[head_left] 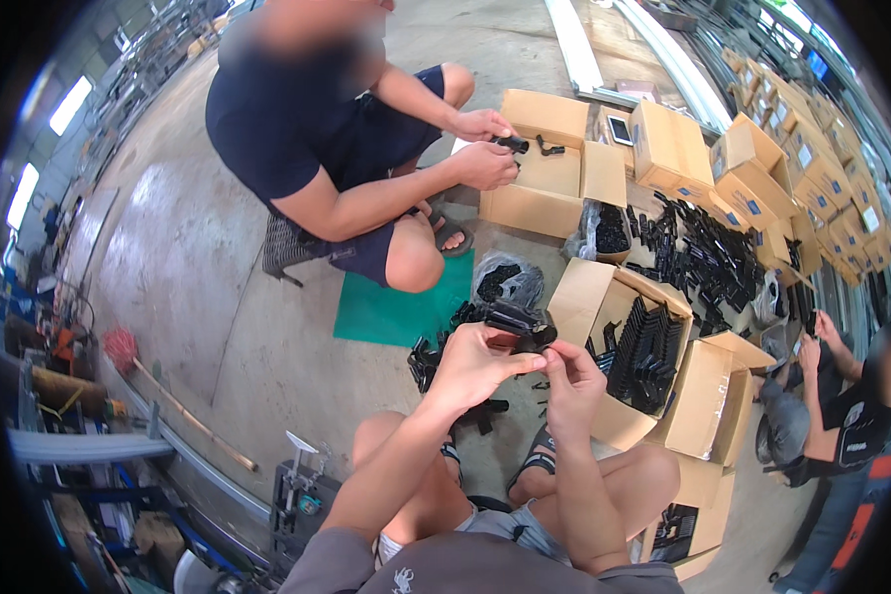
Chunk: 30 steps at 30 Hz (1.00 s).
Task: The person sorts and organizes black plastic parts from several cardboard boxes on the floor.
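Note:
In front of my knees I hold up a black plastic bracket-like part [515, 319]. My left hand [480, 364] is wrapped round it from below and the left. At its right lower end, my right hand [571, 381] pinches with thumb and fingertips; whether a small piece sits between them is hidden. More black parts [426, 364] lie on the floor just beyond and beneath my hands. Right of my hands, an open cardboard box [619, 421] holds neat rows of similar black parts [648, 356].
A person in dark clothes [297, 148] sits across from me, handling a black part over an open box [535, 211]. A loose heap of black parts [698, 252] covers the floor at right. Another person [841, 406] works at far right. Stacked cartons [822, 168] stand behind.

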{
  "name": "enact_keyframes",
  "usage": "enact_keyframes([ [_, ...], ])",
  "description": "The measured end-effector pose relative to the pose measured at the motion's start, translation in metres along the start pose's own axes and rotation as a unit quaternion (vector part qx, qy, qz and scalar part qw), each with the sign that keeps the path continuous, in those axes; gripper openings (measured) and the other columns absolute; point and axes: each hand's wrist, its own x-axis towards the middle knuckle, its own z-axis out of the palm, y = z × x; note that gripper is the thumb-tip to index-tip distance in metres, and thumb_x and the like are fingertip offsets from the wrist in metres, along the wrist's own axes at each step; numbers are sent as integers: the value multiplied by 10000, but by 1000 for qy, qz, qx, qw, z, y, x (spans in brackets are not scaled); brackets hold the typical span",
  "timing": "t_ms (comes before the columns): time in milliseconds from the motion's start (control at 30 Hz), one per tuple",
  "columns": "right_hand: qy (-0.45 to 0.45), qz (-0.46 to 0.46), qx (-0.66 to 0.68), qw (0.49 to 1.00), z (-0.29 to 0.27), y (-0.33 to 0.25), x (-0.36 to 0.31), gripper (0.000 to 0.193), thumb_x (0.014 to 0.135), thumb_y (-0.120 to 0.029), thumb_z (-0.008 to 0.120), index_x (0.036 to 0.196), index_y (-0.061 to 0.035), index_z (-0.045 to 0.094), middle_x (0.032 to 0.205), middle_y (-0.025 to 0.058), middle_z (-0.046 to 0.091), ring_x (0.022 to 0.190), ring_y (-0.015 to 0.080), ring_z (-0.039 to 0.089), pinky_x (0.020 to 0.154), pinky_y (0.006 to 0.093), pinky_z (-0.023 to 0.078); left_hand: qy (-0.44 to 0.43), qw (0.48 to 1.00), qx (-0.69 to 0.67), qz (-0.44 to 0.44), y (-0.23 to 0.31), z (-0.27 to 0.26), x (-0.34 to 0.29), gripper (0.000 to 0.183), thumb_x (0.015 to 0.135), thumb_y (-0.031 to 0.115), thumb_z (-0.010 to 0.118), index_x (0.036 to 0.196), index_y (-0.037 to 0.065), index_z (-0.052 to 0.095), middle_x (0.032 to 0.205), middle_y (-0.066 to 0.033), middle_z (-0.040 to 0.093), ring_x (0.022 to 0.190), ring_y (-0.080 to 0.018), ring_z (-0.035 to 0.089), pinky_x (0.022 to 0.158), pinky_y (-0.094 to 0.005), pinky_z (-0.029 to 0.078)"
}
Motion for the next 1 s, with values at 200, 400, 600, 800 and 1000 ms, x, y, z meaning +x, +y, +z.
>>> enact_keyframes([
  [200,38,86,143,985,1,16,-5,143,947,-55,644,1073,12,642,939,40,665,814,98,614,730,241,506,50,994,101,-10,-12,4,0,418,677,224,846,994,-27,738,919,-156,750,831,-201,737,769,-309,559],
  [400,42,122,209,969,9,11,-7,125,971,-61,603,1086,-13,614,972,35,652,858,112,621,773,263,517,72,990,123,10,7,2,-8,368,682,159,849,966,-48,739,886,-142,753,794,-157,718,754,-302,559],
  [600,23,164,231,959,10,11,-9,141,973,-51,592,1108,-15,605,984,38,650,875,120,622,798,276,521,88,985,147,13,10,-2,-12,364,688,213,840,943,-30,747,859,-151,749,780,-192,730,743,-311,555],
  [800,6,159,230,960,10,14,-11,143,972,-38,580,1110,-7,597,1021,53,650,906,134,628,828,291,521,103,978,176,43,15,-1,-16,358,697,232,834,930,-25,746,819,-157,738,715,-220,719,688,-328,541],
  [1000,-24,162,238,957,8,13,-8,144,966,-36,587,1106,-6,601,1035,61,654,931,137,638,868,307,532,105,976,186,41,14,-5,-17,346,694,231,832,927,-9,742,791,-152,732,677,-240,706,671,-339,536],
])
